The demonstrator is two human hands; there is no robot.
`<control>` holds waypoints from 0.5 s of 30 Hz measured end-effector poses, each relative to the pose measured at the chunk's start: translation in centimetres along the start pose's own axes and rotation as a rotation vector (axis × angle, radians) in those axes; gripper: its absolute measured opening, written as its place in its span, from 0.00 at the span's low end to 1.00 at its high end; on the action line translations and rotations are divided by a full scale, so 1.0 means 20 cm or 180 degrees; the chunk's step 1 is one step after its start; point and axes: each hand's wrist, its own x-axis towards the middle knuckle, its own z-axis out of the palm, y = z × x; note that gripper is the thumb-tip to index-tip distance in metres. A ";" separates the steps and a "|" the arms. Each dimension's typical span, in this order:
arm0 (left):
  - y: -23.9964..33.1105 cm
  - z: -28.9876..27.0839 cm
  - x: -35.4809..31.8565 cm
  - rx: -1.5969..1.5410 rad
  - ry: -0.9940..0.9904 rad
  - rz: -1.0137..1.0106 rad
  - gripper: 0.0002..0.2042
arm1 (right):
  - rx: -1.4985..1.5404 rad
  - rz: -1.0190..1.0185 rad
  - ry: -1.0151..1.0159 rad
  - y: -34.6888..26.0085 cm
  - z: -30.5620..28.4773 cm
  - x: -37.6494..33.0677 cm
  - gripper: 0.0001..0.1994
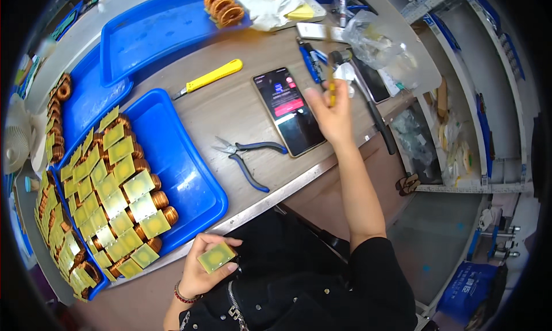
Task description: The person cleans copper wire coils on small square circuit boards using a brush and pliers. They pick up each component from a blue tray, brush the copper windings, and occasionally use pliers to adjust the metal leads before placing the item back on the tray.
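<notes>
My left hand (198, 273) is closed round the edges of a square yellow-green plate (217, 257), held low in front of my body. Whether a copper coil sits under this plate is hidden. Over the right part of the table, my right hand (335, 118) grips a thin yellow tool (332, 92), upright and smeared by motion at its upper end; its kind does not show. Beside that hand lies a lit smartphone (289, 111). A blue tray (198, 216) at the left carries rows of copper coils topped with similar plates (121, 223).
Pliers (244, 153) with blue-black handles lie spread near the table's front edge. A yellow utility knife (214, 76) rests behind them. At the right are a black-handled hammer (376, 115), pens (310, 61) and a plastic bag (379, 43). Another blue tray (149, 38) holds copper rings (224, 9).
</notes>
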 end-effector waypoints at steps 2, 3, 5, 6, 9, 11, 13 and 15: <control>0.04 0.02 0.01 0.0281 -0.0021 0.0143 0.20 | 0.0765 -0.0627 0.0398 -0.04 -0.03 -0.06 0.12; 0.07 0.03 0.02 0.0419 -0.0081 0.0232 0.21 | 0.0742 -0.0286 0.0229 -0.10 -0.11 -0.13 0.09; 0.07 0.06 0.03 0.0587 -0.0012 0.0448 0.23 | 0.0219 -0.0385 -0.0311 -0.19 -0.20 -0.28 0.07; 0.05 0.06 0.05 0.0665 0.0009 0.0721 0.25 | -0.0262 -0.0997 -0.0554 -0.24 -0.21 -0.34 0.07; 0.01 0.11 0.05 0.1143 0.0325 0.1219 0.30 | -0.0286 -0.1244 -0.0905 -0.33 -0.22 -0.60 0.09; -0.03 0.10 0.04 0.1502 0.0432 0.1515 0.34 | -0.0121 -0.1688 -0.1400 -0.37 -0.23 -0.74 0.09; -0.04 0.12 0.04 0.1862 0.0489 0.1846 0.37 | -0.0662 -0.2216 -0.1841 -0.45 -0.20 -0.90 0.10; -0.06 0.13 -0.01 0.2032 0.0649 0.2004 0.38 | -0.0946 -0.2193 -0.1621 -0.41 -0.16 -0.98 0.11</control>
